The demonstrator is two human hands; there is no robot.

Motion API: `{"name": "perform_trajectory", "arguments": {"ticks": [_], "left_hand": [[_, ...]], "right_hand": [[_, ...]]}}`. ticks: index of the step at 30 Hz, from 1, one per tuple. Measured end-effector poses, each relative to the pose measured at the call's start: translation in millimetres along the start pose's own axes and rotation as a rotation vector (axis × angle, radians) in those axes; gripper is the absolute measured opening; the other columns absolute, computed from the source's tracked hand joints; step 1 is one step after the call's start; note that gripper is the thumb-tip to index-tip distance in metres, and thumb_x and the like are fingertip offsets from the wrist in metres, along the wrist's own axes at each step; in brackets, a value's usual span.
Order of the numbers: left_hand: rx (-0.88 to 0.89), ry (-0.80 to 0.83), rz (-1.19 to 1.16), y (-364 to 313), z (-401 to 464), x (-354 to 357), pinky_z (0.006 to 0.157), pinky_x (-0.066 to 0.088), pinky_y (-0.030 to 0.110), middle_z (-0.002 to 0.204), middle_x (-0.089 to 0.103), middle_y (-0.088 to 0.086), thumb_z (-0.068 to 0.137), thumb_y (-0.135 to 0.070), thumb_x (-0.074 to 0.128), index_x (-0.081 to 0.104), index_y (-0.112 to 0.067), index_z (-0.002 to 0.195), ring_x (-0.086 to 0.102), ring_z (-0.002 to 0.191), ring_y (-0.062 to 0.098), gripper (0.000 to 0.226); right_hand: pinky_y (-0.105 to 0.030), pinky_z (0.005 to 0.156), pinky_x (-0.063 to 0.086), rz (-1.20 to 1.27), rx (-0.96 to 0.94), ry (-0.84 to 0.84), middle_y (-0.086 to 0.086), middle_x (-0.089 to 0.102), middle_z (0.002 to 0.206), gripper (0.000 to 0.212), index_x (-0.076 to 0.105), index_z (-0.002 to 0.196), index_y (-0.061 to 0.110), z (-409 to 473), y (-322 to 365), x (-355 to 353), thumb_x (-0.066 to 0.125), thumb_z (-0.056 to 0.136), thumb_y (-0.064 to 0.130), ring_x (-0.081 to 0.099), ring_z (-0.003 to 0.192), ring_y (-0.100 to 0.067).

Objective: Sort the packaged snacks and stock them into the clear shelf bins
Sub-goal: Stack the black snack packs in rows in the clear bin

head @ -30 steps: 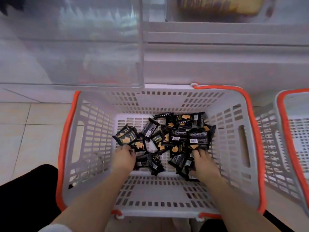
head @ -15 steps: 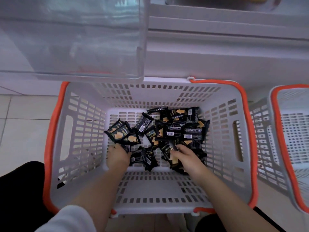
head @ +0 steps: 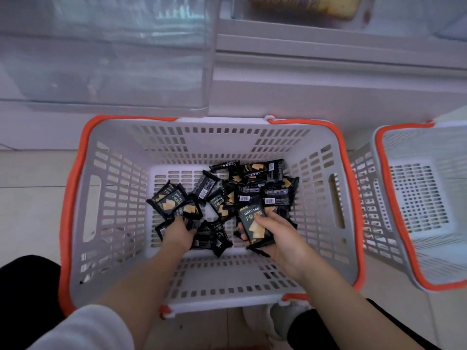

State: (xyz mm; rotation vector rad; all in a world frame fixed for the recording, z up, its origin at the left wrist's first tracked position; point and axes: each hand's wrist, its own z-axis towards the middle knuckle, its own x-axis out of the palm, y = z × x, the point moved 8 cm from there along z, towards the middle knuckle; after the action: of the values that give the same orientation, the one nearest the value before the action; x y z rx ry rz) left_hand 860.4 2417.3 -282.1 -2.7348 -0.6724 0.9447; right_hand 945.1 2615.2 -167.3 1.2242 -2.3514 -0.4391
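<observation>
Snack packet [head: 254, 226], black with DRYCAKE on its face, sits pinched in my right hand [head: 283, 245], thumb across its front, low in the grey basket [head: 111, 223]. My left hand [head: 178, 234] curls down onto other black packets [head: 252, 188] heaped on the basket floor. Beyond the basket's far rim stands a clear shelf bin [head: 106, 59].

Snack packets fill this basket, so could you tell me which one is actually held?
The front-up DRYCAKE packet in the right hand; the others lie loose.
</observation>
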Motion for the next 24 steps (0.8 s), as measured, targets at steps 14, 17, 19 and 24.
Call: {"name": "perform_trajectory", "arguments": {"ticks": [14,17,19,24], "left_hand": [[0.134,0.868,-1.313,-90.2,-134.7,-42.0,0.039,0.033,0.018,0.065,0.050,0.001,0.077,-0.053,0.052,0.056,-0.009,0.089,0.041,0.045,0.010,0.045],[0.105,0.746,-1.100,-71.0,-140.8,-47.2,0.046,0.045,0.022,0.074,0.063,0.005,0.081,-0.048,0.052,0.066,-0.009,0.087,0.056,0.054,0.014,0.043],[0.074,0.606,-0.941,-55.1,-140.6,-53.9,0.048,0.049,0.022,0.075,0.069,0.006,0.086,-0.043,0.053,0.068,-0.011,0.087,0.062,0.057,0.015,0.036],[0.234,0.410,-0.401,-54.8,-154.4,-73.2,0.040,0.037,0.019,0.056,0.064,-0.003,0.094,-0.036,0.048,0.056,-0.011,0.080,0.056,0.047,0.011,0.030]], "right_hand": [[-0.034,0.079,0.050,0.196,-0.208,0.091,-0.008,0.071,0.095,0.018,0.069,0.098,0.011,-37.0,-6.6,34.2,0.056,0.086,0.009,0.064,0.085,-0.019],[-0.028,0.076,0.051,0.108,-0.239,0.089,-0.005,0.071,0.094,0.019,0.067,0.103,0.009,-50.7,-10.5,41.1,0.057,0.087,0.008,0.064,0.084,-0.014],[-0.016,0.070,0.048,-0.194,-0.369,0.048,0.005,0.070,0.089,0.018,0.068,0.103,0.015,-63.2,-1.9,43.3,0.060,0.088,0.009,0.063,0.079,-0.002],[-0.022,0.088,0.046,-1.377,-0.869,0.081,0.009,0.058,0.111,0.030,0.063,0.117,0.023,-98.6,14.8,74.9,0.063,0.087,0.019,0.056,0.101,-0.006]]}}
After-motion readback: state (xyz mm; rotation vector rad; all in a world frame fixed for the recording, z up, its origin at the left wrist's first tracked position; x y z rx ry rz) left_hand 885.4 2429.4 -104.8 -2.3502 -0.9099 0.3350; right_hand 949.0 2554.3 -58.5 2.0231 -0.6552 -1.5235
